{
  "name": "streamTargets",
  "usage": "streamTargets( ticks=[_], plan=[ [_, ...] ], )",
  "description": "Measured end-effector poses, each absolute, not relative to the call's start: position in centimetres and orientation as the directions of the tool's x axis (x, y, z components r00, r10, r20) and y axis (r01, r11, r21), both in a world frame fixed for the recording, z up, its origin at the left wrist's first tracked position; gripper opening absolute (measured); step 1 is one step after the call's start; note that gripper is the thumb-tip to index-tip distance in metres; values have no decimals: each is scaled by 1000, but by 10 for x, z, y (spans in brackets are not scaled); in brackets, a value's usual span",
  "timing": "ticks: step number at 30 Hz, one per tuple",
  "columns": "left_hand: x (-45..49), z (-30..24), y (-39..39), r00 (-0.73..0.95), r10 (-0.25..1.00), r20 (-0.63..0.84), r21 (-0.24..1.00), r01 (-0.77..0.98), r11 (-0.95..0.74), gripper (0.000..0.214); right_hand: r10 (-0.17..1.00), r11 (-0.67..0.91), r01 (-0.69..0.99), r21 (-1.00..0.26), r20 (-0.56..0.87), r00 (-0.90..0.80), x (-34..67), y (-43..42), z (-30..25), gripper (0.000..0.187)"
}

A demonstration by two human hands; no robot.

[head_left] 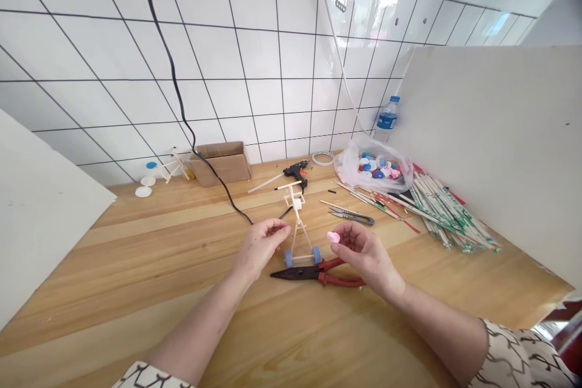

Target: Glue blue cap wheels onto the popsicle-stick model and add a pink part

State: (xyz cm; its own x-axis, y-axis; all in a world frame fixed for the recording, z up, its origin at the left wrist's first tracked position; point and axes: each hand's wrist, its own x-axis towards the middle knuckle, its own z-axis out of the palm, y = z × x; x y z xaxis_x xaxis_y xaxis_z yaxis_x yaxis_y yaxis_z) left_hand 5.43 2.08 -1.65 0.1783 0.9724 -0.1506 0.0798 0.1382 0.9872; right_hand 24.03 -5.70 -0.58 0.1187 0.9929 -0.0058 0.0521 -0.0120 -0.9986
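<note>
My right hand (366, 254) pinches a small pink piece (333, 237), perhaps a cap, between thumb and fingertips. Thumb and fingers of my left hand (261, 247) are pressed together, and whatever lies between them is hidden. Just right of that hand stands a small frame (296, 218) glued from thin wooden sticks. Two blue caps (316, 254) sit like wheels at its near end, and a white round part (297, 204) is fixed farther up. Long-nose pliers (300, 273) with red handles lie in front of the frame, the handles partly under my right hand.
Behind the frame lies a black glue gun (297, 173), with a tape roll (322, 159) nearby. Thread snips (352, 216), a plastic bag (354, 170) of coloured caps, wrapped sticks (454, 212) and a water bottle (388, 115) are rightward. Left stand a cardboard box (222, 165) and black cable (175, 82).
</note>
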Motion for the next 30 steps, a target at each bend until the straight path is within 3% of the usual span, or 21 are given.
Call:
streamTargets(
  ticks=[13,30],
  plan=[
    [61,-16,29,409,876,-255,967,91,239,26,994,-40,97,-995,-30,105,241,-55,-8,36],
    [59,-25,33,423,876,-234,971,65,228,23,995,-25,146,-989,-11,99,238,-60,-3,33]
  ],
)
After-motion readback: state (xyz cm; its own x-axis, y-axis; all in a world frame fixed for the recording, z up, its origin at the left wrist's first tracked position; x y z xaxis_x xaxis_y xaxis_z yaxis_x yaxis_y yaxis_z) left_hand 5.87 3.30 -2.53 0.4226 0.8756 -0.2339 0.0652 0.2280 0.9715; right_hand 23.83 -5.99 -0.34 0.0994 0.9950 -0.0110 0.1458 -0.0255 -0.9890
